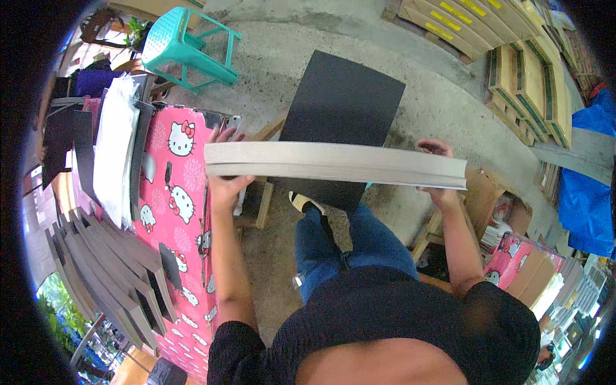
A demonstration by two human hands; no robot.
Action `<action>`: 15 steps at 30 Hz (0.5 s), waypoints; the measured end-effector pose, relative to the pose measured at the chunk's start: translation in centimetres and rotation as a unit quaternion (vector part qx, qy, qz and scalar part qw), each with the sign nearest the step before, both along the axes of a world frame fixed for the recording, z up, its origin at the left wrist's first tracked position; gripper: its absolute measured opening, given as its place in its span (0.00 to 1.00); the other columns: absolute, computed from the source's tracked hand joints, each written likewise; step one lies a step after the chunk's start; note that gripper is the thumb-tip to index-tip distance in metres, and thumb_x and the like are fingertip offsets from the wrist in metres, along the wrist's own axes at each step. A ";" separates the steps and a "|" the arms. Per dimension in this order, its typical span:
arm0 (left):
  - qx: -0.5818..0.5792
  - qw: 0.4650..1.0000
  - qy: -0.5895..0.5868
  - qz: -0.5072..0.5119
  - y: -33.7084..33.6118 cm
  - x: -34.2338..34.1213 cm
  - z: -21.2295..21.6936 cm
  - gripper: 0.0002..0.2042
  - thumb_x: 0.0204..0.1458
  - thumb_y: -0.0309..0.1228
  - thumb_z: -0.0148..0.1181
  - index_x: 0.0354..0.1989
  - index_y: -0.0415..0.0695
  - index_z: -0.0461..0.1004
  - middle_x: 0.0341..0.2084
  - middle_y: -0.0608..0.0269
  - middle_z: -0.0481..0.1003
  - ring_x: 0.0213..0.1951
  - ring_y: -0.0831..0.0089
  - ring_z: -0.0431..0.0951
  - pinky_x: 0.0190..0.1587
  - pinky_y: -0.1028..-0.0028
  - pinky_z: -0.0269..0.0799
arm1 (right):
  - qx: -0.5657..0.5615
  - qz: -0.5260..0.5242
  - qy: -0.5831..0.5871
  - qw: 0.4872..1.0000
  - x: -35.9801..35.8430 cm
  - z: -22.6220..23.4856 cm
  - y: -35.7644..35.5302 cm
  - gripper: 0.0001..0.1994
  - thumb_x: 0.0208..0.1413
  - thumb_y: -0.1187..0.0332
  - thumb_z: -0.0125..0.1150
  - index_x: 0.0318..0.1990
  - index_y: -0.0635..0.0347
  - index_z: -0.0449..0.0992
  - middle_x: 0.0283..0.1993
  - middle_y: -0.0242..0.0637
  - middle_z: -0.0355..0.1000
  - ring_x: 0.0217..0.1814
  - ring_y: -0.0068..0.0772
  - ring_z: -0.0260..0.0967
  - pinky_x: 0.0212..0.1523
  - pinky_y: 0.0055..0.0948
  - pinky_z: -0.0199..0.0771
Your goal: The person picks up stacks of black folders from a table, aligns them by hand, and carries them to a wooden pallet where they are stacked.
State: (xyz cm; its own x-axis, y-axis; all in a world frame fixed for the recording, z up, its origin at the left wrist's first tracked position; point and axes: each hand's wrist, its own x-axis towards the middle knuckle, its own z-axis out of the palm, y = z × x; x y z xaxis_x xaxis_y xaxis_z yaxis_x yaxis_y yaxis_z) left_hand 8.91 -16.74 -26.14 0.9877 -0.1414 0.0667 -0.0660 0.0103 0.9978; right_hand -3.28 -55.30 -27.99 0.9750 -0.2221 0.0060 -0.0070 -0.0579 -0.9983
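Note:
A thick stack of pale sheets (337, 162), its long edge toward me, is held level in front of my body. My left hand (228, 173) grips its left end, thumb and fingers on opposite sides. At the right end my right hand (439, 170) is closed round it in the same way. Beyond and below the stack lies a large black sheet (343, 96); a part of it shows again on my side, above my legs. What carries the black sheet is mostly hidden.
On my left stands a table with a pink patterned cover (192, 160), bearing several grey-edged stacks (109, 276) and white plastic-wrapped material (117, 154). A teal stool (186, 45) stands at far left. Cardboard bundles (526, 83) and a blue tarp (587, 186) are at right.

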 end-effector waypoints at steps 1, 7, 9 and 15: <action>-0.009 1.000 -0.013 -0.005 -0.1 0.0 1.7 0.52 0.24 0.40 0.74 0.62 0.41 0.49 0.54 0.49 0.61 0.55 0.60 0.63 0.57 0.62 0.56 | -0.049 0.038 -0.029 0.998 -0.1 -0.8 -0.9 0.40 0.22 0.55 0.78 0.46 0.57 0.61 0.46 0.40 0.64 0.51 0.34 0.61 0.51 0.34 0.62; 0.537 0.793 -0.265 -0.112 -6.8 -1.0 12.1 0.46 0.29 0.45 0.69 0.60 0.45 0.54 0.57 0.51 0.58 0.60 0.54 0.56 0.61 0.48 0.39 | -0.054 -0.026 0.013 0.998 -0.8 -0.8 -0.3 0.34 0.23 0.66 0.78 0.41 0.59 0.61 0.43 0.40 0.65 0.48 0.33 0.63 0.51 0.33 0.63; 0.570 0.768 -0.226 -0.183 -10.2 -2.2 12.0 0.40 0.32 0.44 0.67 0.58 0.45 0.58 0.55 0.54 0.60 0.59 0.55 0.57 0.61 0.47 0.38 | -0.040 -0.001 0.015 0.999 -1.0 -0.8 -0.4 0.36 0.23 0.69 0.77 0.44 0.59 0.61 0.45 0.41 0.65 0.49 0.33 0.63 0.52 0.33 0.62; 0.521 0.796 -0.246 -0.186 -10.3 -1.7 9.3 0.31 0.35 0.34 0.65 0.53 0.47 0.64 0.46 0.60 0.64 0.52 0.60 0.63 0.60 0.50 0.43 | -0.076 0.232 -0.018 0.970 3.4 8.3 -7.2 0.38 0.35 0.65 0.71 0.57 0.60 0.58 0.54 0.40 0.63 0.55 0.35 0.61 0.56 0.33 0.57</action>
